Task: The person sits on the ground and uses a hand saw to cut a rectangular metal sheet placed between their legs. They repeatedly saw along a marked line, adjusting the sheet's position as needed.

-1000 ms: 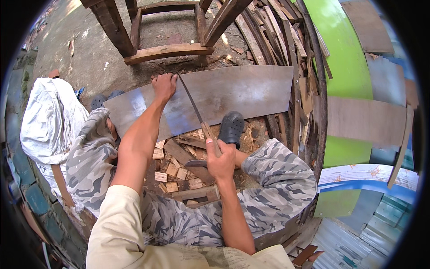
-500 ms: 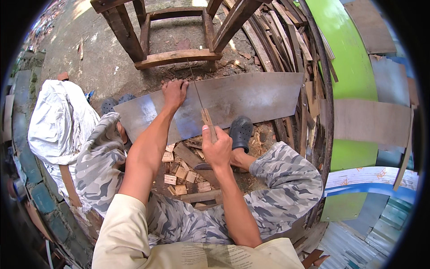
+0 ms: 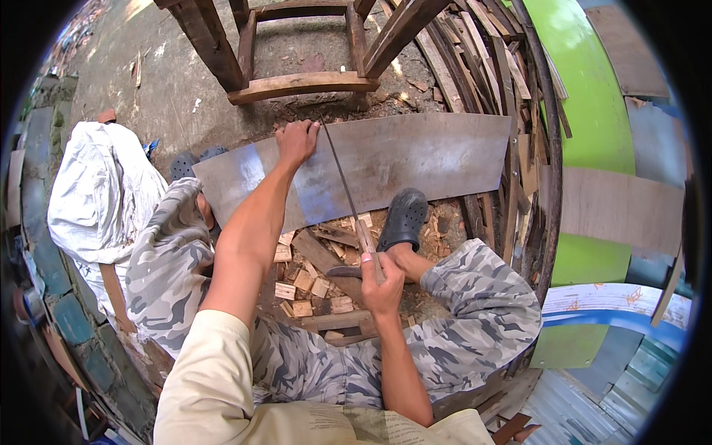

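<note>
My right hand (image 3: 383, 282) is closed round the wooden handle of a thin-bladed handsaw (image 3: 343, 174), seen nearly edge-on. The saw slants away from me across a long grey-brown plywood board (image 3: 415, 152), its tip at the board's far edge. Just left of that tip, my left hand (image 3: 298, 141) grips the far edge with its fingers curled over it. The board lies crosswise in front of my legs, with a whitish-blue paint patch on its left part. Whether the blade has cut into the board cannot be made out.
Beyond the board stands a dark wooden frame (image 3: 304, 85) with legs. Small wood blocks (image 3: 302, 280) and chips lie between my feet, near a dark curved piece (image 3: 343, 272). Long wood strips (image 3: 475, 67) are piled at the right, beside green panels (image 3: 593, 111). White cloth (image 3: 100, 196) is at the left.
My right hand has drawn the saw back toward me and slightly right, so its handle is now clear of the board's near edge. My left hand stays at the far edge.
</note>
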### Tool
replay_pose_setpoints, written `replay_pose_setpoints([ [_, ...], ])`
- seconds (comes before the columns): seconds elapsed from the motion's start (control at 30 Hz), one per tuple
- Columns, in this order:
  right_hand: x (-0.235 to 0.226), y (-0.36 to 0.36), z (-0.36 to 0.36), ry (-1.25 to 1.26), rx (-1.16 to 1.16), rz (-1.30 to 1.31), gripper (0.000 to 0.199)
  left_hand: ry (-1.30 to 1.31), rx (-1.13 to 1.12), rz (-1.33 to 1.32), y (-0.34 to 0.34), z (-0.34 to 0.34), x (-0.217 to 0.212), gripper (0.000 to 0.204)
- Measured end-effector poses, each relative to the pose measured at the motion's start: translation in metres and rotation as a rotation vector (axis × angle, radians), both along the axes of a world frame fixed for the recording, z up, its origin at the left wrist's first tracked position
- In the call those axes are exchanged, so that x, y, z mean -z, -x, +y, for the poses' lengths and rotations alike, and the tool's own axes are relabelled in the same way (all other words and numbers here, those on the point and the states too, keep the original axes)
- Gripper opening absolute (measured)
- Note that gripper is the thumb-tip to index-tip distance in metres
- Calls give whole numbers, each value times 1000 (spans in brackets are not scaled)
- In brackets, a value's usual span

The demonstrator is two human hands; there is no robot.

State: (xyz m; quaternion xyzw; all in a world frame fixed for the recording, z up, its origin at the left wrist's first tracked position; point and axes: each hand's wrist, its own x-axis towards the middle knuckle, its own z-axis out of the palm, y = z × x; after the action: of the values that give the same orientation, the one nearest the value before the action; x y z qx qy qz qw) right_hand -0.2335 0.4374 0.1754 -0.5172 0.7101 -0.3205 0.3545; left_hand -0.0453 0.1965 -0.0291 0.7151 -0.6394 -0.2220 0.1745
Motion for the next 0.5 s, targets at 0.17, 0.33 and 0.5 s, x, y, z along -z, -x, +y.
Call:
replay_pose_setpoints([
  [0.17, 1, 1, 19, -31, -14, 48, 29, 23, -19, 9, 1, -3, 4, 43],
  [0.33, -20, -6, 26, -99, -14, 27, 28, 48, -38, 4, 1, -2, 8, 43],
  [0.5, -5, -14, -2, -74, 12, -6, 30, 92, 3, 58, 13, 4, 1, 38],
])
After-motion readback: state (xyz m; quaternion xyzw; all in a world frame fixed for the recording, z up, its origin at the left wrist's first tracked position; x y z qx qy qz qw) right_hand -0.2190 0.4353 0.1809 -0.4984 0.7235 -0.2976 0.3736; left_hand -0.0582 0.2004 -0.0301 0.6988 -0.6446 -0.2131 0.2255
